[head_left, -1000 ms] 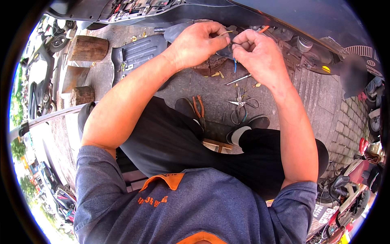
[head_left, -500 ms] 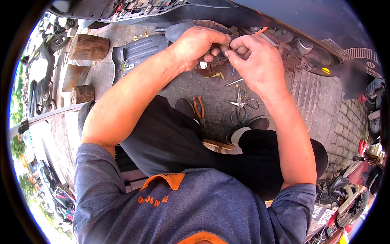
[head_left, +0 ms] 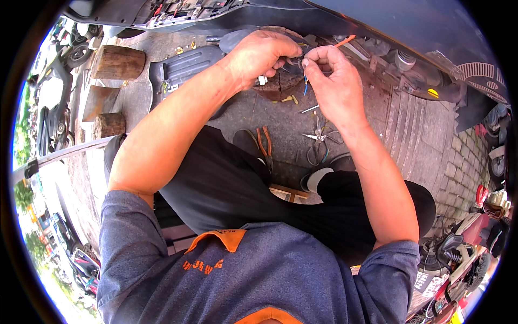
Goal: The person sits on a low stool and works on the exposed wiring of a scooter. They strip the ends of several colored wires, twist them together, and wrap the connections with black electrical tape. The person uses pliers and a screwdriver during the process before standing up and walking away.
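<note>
My left hand (head_left: 258,58) is closed on thin wires (head_left: 292,61) above a wooden stump (head_left: 279,89). A small white connector (head_left: 263,80) hangs below its fingers. To the right, my right hand (head_left: 339,83) pinches with thumb and forefinger at the ends of the wires; what lies between its fingertips is too small to make out. A thin blue wire (head_left: 306,85) dangles by the right thumb. Below on the ground are scissors (head_left: 318,141), pliers with orange handles (head_left: 264,143) and a thin metal rod (head_left: 309,109).
A dark plastic panel (head_left: 183,70) lies left of the stump, with more wooden blocks (head_left: 118,62) farther left. Large dark vehicle bodywork (head_left: 399,27) spans the far side. My shoes (head_left: 245,141) and knees are close to the tools. Motorbikes (head_left: 458,254) stand at the right.
My hands have moved slightly apart; the right one shifted a little left and down. More of the blue wire shows, and the white connector has moved a little left.
</note>
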A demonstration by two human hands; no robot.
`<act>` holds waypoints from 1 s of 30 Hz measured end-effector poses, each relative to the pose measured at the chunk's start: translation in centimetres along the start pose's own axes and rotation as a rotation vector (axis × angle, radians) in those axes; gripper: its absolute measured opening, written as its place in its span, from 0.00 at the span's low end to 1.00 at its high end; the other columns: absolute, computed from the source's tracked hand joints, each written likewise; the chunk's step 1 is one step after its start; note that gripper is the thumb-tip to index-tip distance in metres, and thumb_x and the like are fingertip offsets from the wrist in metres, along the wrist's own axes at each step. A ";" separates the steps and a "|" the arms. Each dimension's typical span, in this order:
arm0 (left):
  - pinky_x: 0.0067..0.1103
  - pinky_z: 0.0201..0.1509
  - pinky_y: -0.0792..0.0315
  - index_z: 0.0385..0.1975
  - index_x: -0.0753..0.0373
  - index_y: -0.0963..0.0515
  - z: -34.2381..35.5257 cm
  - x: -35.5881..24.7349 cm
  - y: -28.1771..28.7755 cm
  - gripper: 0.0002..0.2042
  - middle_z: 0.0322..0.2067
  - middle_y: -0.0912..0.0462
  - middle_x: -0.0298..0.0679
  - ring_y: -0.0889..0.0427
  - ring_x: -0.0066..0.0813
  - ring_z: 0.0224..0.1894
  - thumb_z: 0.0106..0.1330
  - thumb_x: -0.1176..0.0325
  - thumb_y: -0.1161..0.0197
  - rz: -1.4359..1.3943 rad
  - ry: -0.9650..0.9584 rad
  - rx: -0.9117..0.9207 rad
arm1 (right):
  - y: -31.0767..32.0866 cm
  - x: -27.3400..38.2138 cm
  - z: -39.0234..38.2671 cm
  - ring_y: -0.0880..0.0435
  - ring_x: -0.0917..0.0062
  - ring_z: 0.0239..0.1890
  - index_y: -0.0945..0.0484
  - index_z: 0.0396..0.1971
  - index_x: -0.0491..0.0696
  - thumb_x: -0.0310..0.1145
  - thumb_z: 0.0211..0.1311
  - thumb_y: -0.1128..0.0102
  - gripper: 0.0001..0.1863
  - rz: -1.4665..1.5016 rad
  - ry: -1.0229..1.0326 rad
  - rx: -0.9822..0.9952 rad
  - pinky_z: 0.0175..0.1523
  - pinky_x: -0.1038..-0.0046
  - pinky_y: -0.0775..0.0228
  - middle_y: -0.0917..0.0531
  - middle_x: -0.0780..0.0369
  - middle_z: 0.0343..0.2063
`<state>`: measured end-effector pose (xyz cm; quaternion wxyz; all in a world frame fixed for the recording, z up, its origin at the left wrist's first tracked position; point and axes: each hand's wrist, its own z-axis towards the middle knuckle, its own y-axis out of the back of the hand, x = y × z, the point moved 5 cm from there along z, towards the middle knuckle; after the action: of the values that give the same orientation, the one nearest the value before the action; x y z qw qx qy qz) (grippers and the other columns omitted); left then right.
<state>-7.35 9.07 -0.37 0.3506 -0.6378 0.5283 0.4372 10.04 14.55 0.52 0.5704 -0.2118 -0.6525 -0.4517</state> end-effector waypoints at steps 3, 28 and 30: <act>0.15 0.26 0.41 0.42 0.63 0.11 -0.2 -0.5 0.0 0.10 0.28 0.24 0.26 0.32 0.12 0.28 0.72 0.63 0.31 0.075 -0.023 0.002 | -0.1 -0.1 0.0 0.15 0.80 0.35 0.16 0.41 0.44 0.30 0.70 0.30 0.07 0.034 0.006 -0.030 0.46 0.72 0.19 0.12 0.65 0.32; 0.24 0.37 0.26 0.37 0.62 0.18 -0.7 2.7 -2.0 0.10 0.33 0.19 0.34 0.21 0.24 0.35 0.78 0.63 0.38 -0.349 0.234 -0.049 | -0.5 -0.3 -1.3 0.12 0.62 0.34 0.22 0.39 0.52 0.27 0.59 0.26 0.13 -0.589 0.645 -0.323 0.36 0.62 0.19 0.15 0.63 0.34; 0.25 0.38 0.25 0.39 0.63 0.17 -0.9 2.2 -2.1 0.09 0.35 0.18 0.35 0.21 0.25 0.37 0.78 0.64 0.38 -0.366 0.213 -0.099 | -0.6 -0.2 -1.3 0.12 0.63 0.34 0.22 0.39 0.52 0.27 0.60 0.26 0.12 -0.580 0.648 -0.307 0.36 0.62 0.19 0.15 0.63 0.35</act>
<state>-4.96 7.83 -2.10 0.3343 -0.7822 0.4157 0.3219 10.34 13.22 0.02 0.5572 0.0496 -0.3982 -0.7270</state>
